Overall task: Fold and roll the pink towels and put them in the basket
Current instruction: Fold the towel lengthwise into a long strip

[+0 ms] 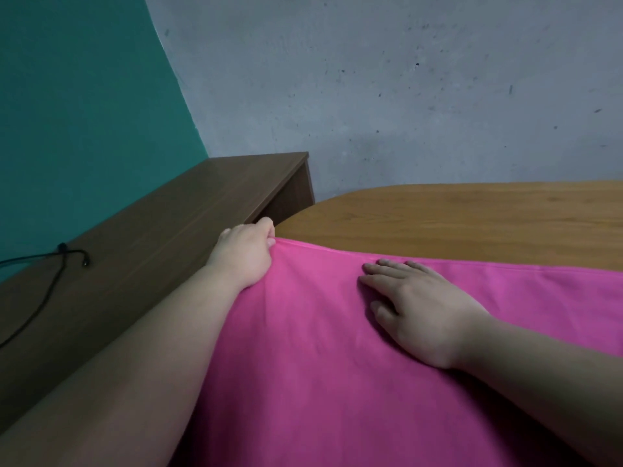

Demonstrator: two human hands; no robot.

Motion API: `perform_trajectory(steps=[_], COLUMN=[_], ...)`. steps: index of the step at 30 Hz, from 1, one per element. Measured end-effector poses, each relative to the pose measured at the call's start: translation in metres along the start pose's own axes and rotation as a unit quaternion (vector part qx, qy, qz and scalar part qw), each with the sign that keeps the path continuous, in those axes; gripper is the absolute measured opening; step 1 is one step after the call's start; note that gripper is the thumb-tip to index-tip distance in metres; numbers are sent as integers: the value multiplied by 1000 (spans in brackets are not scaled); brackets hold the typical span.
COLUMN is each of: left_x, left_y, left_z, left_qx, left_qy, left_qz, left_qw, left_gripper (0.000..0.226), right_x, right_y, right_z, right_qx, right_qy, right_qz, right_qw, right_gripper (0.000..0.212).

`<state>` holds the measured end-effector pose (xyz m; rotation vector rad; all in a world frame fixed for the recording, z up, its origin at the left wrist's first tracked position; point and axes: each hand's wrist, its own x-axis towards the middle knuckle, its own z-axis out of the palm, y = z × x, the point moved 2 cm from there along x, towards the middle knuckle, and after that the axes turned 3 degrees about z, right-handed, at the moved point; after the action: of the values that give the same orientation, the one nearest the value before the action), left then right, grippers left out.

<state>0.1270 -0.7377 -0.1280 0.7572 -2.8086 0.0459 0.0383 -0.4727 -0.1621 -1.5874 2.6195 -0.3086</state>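
A pink towel (320,348) lies spread flat over the near part of the wooden table (455,217), filling the lower middle and right of the view. My left hand (244,252) pinches the towel's far left corner at the table's left edge. Flat on the towel near its far hem rests my right hand (418,308), fingers spread and palm down, holding nothing. No basket is in view.
A dark brown wooden shelf (151,237) runs along the left beside the table, with a black cable (50,274) lying on it. Behind stand a teal wall and a grey concrete wall. Bare tabletop shows beyond the towel.
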Motion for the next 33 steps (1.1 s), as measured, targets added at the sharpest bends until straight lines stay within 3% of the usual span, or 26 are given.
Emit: perform_trajectory(steps=[2,9,15,20,24,27,33], left_x=[3,9,15,11,6,3,2], left_y=[1,3,6,2,7,9,11], left_z=[9,19,17,23,23,22,21], left_qx=[15,101,132,132,122,110,120], left_qy=[-40,-49,-95,-65,-32,-12,-9], left_qz=[-15,-14,-134,-145,-138,-140,-158], left_qw=[999,994,978,978,982,984,980], left_gripper=[15,28,29,29,28,26,28], right_x=[-1,-4,-1,0,4,6,15], right_y=[-1,3,15,44,68,78,90], right_z=[-1,-10,-14,-30,-33,-30,-27], right_qx=[1,-28,-63,-61,4,18,42], right_qy=[-4,-21,-76,25,18,37,24], right_qz=[1,78,161,228,256,229,257], right_qw=[1000,996,982,971,967,972,965], right_gripper=[88,69,80,40,30,17,38])
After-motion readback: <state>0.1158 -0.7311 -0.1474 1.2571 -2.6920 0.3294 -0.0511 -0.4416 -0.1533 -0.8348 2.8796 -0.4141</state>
